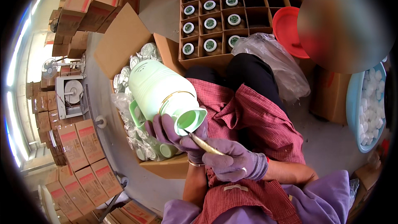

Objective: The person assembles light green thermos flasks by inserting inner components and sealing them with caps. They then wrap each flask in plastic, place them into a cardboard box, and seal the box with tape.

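Note:
A pale green thermos jug point(155, 85) lies tilted over my lap, its open mouth and spout facing me. My left hand point(168, 130), in a purple glove, grips it around the neck below the spout. In my gloved right hand point(232, 161) is a slim brass-coloured tool point(205, 145), pinched like a pen. Its dark tip reaches the rim of the jug's mouth; the exact kind of tool is hard to make out. To the left, an open carton point(166, 170) holds items in clear and silvery wrapping point(143, 139), close against the jug's handle.
Ahead stands a divided carton point(197, 60) with several white-and-green-topped vessels in its cells. A crumpled plastic bag point(275, 66) and a red basin point(286, 33) lie beside it. On the right, a blue tub point(354, 112) contains white pieces. Stacked boxes point(89, 141) line the left.

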Available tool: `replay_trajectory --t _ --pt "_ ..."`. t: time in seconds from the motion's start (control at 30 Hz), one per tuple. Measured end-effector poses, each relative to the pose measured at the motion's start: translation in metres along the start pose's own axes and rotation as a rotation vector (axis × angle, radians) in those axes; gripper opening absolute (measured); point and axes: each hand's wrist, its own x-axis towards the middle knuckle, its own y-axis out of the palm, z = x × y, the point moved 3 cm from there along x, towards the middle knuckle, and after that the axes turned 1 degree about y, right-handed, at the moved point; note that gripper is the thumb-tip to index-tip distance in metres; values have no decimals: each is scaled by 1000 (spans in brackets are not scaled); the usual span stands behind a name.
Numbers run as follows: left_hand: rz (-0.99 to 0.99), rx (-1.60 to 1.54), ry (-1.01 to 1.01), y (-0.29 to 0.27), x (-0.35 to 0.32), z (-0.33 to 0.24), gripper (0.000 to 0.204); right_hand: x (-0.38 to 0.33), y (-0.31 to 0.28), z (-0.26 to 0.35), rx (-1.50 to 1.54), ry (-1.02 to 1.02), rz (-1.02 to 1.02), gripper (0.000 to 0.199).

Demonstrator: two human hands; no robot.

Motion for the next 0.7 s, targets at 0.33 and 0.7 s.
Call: replay_trajectory --t 0.33,0.7 --pt "58 -8 -9 4 10 14 78 -6 62 28 -1158 -8 -575 52" --pt "-245 -1689 -746 -10 89 41 50 -114 110 292 -2755 -937 -1582 47"
